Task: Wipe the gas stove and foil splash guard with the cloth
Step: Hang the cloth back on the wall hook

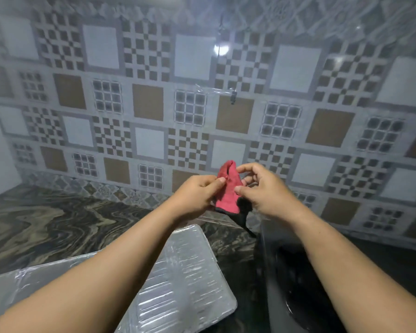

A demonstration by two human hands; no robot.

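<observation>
Your left hand (197, 193) and right hand (262, 188) both pinch the red cloth (227, 188), held in the air before the tiled wall (154, 92), above the foil splash guard (185, 272) lying flat beside the gas stove (288, 284).

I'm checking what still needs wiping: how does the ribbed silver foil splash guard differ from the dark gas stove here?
The ribbed silver foil splash guard lies bright and shiny at lower left, between the forearms; the dark gas stove sits at lower right, mostly under the right forearm. The guard's ridges show clearly; the stove's details are blurred. Both rest on the marbled countertop, and neither is touched by the red cloth.
</observation>
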